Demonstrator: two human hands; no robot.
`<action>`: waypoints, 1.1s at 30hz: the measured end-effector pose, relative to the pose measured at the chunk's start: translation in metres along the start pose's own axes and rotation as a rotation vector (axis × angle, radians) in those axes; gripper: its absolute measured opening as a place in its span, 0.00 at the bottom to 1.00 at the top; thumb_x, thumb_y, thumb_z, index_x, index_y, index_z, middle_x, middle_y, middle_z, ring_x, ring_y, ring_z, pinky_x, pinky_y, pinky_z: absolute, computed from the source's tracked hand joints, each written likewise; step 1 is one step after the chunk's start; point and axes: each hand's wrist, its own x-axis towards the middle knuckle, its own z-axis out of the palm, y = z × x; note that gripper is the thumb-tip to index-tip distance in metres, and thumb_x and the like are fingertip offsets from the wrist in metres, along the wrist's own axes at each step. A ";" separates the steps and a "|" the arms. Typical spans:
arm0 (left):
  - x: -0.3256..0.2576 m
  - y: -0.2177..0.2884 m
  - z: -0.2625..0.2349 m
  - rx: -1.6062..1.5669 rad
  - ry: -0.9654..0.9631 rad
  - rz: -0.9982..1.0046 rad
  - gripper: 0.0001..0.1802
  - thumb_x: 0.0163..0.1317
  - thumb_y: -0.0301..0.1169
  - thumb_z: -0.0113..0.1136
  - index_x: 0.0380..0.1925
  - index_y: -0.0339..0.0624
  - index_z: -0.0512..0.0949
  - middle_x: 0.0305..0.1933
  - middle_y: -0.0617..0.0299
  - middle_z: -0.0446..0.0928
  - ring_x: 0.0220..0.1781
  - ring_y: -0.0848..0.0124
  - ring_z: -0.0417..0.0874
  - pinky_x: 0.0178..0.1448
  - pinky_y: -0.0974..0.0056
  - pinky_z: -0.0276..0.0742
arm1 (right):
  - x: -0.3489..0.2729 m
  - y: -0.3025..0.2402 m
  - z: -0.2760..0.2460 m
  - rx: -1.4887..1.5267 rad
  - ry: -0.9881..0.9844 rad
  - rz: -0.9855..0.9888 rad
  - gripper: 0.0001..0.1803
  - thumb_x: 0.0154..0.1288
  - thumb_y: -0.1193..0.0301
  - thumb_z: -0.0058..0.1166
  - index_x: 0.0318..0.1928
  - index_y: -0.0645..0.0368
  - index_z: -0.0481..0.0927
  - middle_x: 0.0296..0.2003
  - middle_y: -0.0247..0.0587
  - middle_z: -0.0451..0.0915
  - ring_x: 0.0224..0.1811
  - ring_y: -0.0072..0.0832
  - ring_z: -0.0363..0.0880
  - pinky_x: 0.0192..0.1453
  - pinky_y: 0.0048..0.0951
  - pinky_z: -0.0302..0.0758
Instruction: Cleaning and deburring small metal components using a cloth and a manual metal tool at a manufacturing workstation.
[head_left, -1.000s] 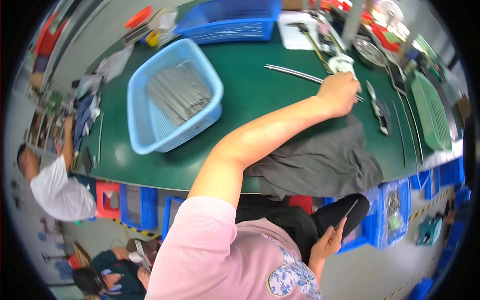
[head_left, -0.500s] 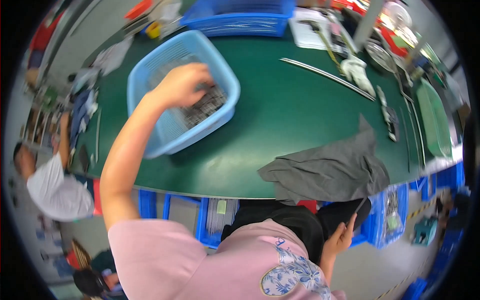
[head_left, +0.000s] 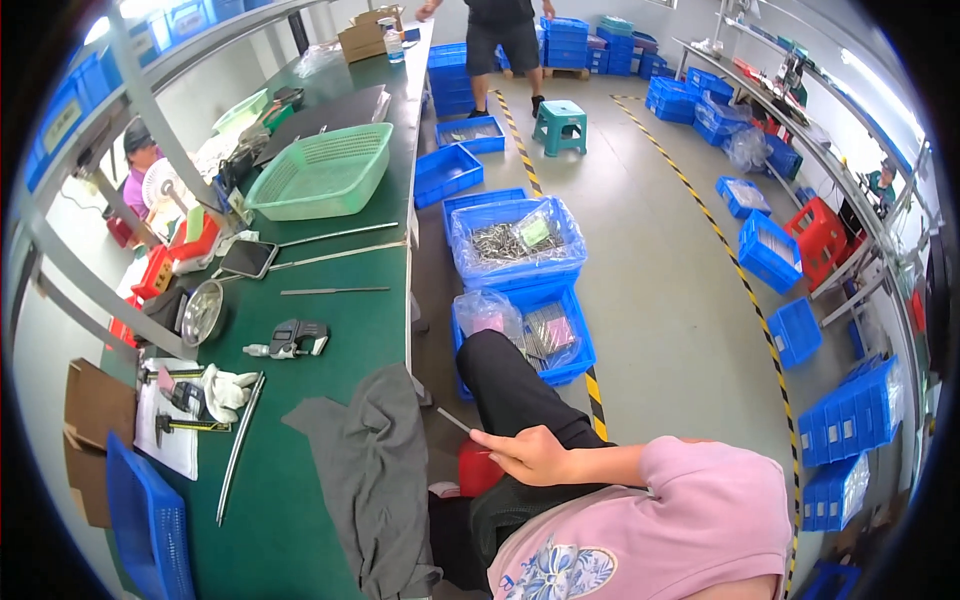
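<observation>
Holding a rod (head_left: 453, 420), the right hand (head_left: 535, 456) has its grip clamped on one end, just off the near edge of the bench (head_left: 355, 340), near the cloth (head_left: 375, 470); the left hand's grip I cannot tell.

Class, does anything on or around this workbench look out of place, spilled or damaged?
The grey cloth lies crumpled across the edge of the green table, left of the right hand, which looks untidy. I see nothing spilled or damaged.

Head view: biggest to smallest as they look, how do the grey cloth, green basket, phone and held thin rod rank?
Grey cloth
Green basket
Phone
Thin rod in the right hand, visible part only
</observation>
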 end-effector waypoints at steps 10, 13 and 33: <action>0.098 0.023 -0.081 -0.062 0.586 -0.272 0.14 0.74 0.27 0.44 0.35 0.29 0.76 0.36 0.55 0.79 0.37 0.69 0.81 0.44 0.66 0.80 | 0.012 0.005 -0.007 0.121 0.067 -0.025 0.26 0.58 0.78 0.56 0.59 0.64 0.75 0.23 0.51 0.78 0.20 0.41 0.79 0.25 0.35 0.74; 0.140 0.042 -0.068 -0.368 0.364 -0.172 0.10 0.71 0.28 0.50 0.46 0.34 0.76 0.37 0.60 0.77 0.36 0.75 0.77 0.40 0.72 0.74 | 0.009 0.002 -0.019 0.123 -0.011 0.049 0.26 0.59 0.81 0.54 0.61 0.65 0.73 0.18 0.45 0.71 0.15 0.34 0.70 0.23 0.29 0.67; 0.163 0.248 0.100 -0.476 -0.142 -0.082 0.08 0.60 0.22 0.54 0.40 0.36 0.70 0.49 0.52 0.78 0.39 0.51 0.82 0.39 0.53 0.78 | 0.131 -0.003 -0.036 0.189 -0.432 -0.007 0.24 0.63 0.77 0.50 0.61 0.56 0.75 0.21 0.49 0.73 0.20 0.36 0.73 0.29 0.30 0.70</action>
